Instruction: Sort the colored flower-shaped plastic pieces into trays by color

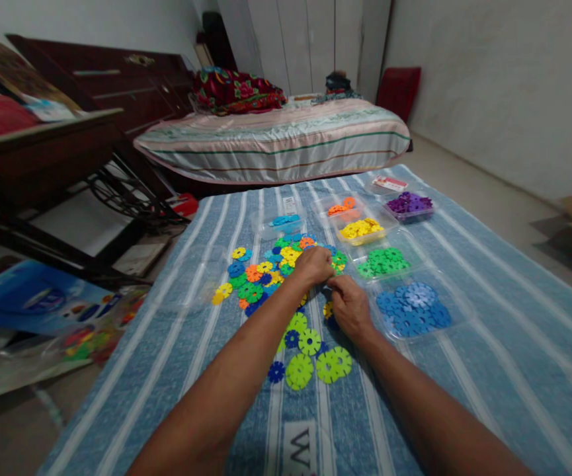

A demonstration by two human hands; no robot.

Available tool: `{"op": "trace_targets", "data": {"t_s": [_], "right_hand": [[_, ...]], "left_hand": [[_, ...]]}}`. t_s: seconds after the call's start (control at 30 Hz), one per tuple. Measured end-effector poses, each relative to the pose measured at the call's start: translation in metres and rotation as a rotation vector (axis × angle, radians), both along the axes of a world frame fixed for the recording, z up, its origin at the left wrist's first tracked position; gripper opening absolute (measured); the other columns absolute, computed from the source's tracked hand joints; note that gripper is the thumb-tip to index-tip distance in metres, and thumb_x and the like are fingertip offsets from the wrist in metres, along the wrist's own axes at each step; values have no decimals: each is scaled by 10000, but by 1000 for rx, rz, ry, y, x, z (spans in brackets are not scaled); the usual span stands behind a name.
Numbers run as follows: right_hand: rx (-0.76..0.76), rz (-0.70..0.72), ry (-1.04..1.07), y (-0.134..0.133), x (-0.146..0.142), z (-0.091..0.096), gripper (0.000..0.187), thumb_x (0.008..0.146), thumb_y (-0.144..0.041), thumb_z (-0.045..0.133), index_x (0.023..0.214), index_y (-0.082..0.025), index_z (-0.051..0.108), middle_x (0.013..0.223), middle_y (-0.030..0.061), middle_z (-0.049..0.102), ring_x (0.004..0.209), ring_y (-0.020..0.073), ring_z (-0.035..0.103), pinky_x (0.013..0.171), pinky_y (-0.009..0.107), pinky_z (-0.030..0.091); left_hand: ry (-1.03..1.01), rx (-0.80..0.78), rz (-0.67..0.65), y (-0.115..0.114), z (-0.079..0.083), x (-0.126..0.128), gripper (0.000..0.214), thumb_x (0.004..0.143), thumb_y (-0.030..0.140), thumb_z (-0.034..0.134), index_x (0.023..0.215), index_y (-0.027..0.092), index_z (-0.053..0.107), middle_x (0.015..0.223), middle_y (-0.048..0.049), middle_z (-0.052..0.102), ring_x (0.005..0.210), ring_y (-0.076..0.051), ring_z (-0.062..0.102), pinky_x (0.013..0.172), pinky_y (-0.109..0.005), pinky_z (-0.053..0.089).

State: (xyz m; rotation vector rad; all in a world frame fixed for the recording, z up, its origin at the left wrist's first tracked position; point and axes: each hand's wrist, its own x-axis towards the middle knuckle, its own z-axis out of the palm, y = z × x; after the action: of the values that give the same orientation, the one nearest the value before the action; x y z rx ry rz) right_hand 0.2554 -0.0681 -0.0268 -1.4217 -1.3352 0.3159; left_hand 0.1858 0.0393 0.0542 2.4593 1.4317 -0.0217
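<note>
My left hand (pixel 314 266) reaches over the right side of a loose pile of mixed-colour notched plastic discs (pixel 250 292). Its fingers are curled in, and whatever is in them is hidden. Close beside it, my right hand (pixel 349 305) is also closed, fingertips turned toward the left hand; I cannot make out what it pinches. Under the right hand a yellow disc (pixel 328 309) shows partly. Nearer to me lie several lime green discs (pixel 309 342) and a dark blue disc (pixel 276 372).
Clear plastic boxes hold sorted discs: blue discs (pixel 413 311), green discs (pixel 383 262), yellow discs (pixel 362 229), orange discs (pixel 338 209), purple discs (pixel 408 203) and light blue discs (pixel 284 220). A striped cloth (pixel 469 396) covers the surface. Behind stands a bed (pixel 276 142).
</note>
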Motion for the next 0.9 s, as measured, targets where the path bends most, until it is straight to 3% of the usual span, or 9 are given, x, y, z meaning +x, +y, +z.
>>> {"op": "trace_targets", "data": {"t_s": [0.17,0.33,0.43,0.57,0.7,0.8,0.9], "right_hand": [[-16,-1,-18,0,0,-2,281,741,-109,409,834,-202,657,840,53,660,819,195,611,774,313,478],[-34,11,-39,-1,1,0,277,738,-104,420,826,-202,664,839,54,667,821,200,613,773,317,475],[-35,10,-26,-2,0,0,276,738,-108,423,825,-211,664,839,45,666,821,195,612,780,317,478],[-44,11,-20,-2,1,-1,277,743,-115,422,837,-211,664,852,45,665,835,198,611,796,325,479],[-51,17,-27,-2,2,-2,265,751,-128,423,830,-207,663,845,51,661,827,199,608,787,326,477],[-49,19,-22,-2,2,-2,261,758,-138,425,832,-202,667,852,55,664,830,203,609,788,335,479],[-41,20,-13,-3,2,-1,266,763,-139,422,835,-199,671,863,58,670,831,203,611,800,343,482]], "left_hand": [[-197,-83,44,12,3,-25,81,640,227,678,611,151,674,533,34,586,570,-114,538,523,-200,382],[-286,-203,55,9,27,-32,196,637,191,644,461,146,573,404,40,484,445,-92,454,462,-204,335],[-558,-336,100,-2,46,-18,79,677,197,647,630,134,641,489,31,563,460,-85,500,483,-194,387],[-774,-395,75,-12,57,-7,197,741,228,636,914,138,664,692,-12,678,565,-98,601,523,-191,439],[-625,-170,12,-12,44,-27,158,738,258,631,830,138,676,603,21,609,581,-113,578,567,-213,436],[-471,-21,-52,-16,27,-59,133,732,264,612,773,153,673,594,31,581,603,-125,555,588,-227,414],[-394,39,-24,-26,14,-95,126,748,263,574,721,167,652,617,25,583,604,-124,540,586,-232,397]]}}
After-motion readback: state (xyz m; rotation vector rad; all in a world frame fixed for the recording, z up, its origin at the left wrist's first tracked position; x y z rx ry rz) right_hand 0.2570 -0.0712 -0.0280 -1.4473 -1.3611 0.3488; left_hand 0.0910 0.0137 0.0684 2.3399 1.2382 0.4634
